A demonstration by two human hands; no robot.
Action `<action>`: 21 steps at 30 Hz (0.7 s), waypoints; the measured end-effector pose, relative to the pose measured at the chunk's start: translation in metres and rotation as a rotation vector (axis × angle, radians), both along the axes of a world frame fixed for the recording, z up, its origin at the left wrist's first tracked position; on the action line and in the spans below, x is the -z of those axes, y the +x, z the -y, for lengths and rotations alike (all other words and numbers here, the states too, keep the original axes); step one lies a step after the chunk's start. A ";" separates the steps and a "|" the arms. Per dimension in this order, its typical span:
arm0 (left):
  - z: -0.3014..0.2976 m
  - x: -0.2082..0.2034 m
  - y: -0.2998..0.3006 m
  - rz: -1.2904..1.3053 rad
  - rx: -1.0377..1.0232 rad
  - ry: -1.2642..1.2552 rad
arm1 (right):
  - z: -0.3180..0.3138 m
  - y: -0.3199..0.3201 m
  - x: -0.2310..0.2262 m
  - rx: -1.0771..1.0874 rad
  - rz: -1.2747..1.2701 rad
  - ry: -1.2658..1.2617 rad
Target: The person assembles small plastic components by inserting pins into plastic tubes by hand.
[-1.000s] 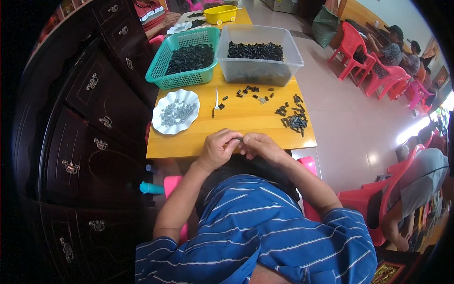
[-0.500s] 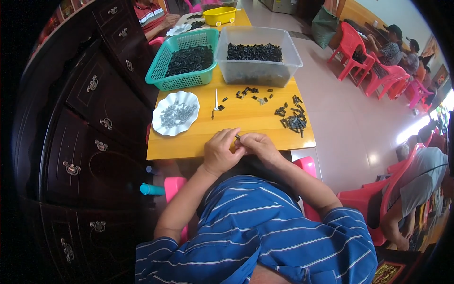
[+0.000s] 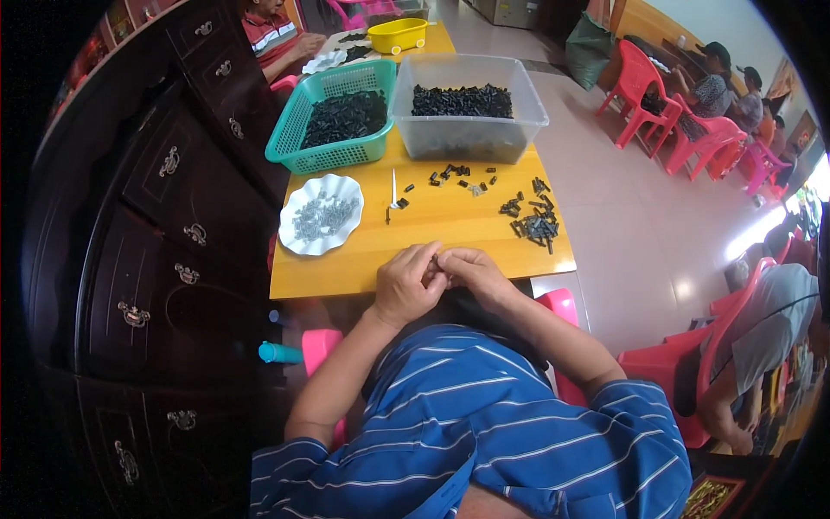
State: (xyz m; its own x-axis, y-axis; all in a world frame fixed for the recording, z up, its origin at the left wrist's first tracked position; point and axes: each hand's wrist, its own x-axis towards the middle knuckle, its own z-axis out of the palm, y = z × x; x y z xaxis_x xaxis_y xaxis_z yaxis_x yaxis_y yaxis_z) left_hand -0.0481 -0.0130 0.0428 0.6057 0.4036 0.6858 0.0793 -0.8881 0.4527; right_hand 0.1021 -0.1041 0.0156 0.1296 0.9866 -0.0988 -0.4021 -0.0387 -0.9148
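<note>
Left hand and right hand meet, pinching a mostly hidden dark piece. White dish sits at their 10 o'clock, black pieces at 2.

Nearer than the bin, the fingers hide nearly all of a piece (just a dark sliver shows, its shape impossible to tell). The bin's cloudy wall blurs what lies low inside. Left of the bin and nearer, the bits on the plate are too small to make out singly. Beyond the bin, leftward, the upper edge cuts off a person.
</note>
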 end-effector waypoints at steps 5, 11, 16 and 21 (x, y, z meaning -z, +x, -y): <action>-0.001 0.001 -0.001 -0.003 0.006 -0.009 | -0.001 0.000 0.002 0.013 0.005 -0.013; -0.003 -0.001 -0.002 -0.016 0.040 -0.009 | -0.002 0.001 0.006 0.018 -0.012 -0.015; -0.007 0.004 -0.003 -0.043 0.065 -0.001 | 0.000 0.001 0.007 0.007 -0.008 -0.015; -0.005 0.003 -0.003 -0.058 0.074 -0.010 | 0.001 0.001 0.006 0.006 -0.021 -0.013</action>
State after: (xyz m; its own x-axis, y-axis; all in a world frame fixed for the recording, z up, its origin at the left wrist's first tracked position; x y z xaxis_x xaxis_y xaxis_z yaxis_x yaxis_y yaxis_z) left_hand -0.0513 -0.0076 0.0399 0.6729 0.3631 0.6445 0.0403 -0.8879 0.4582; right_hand 0.1032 -0.1047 0.0098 0.1336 0.9845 -0.1139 -0.4212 -0.0476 -0.9057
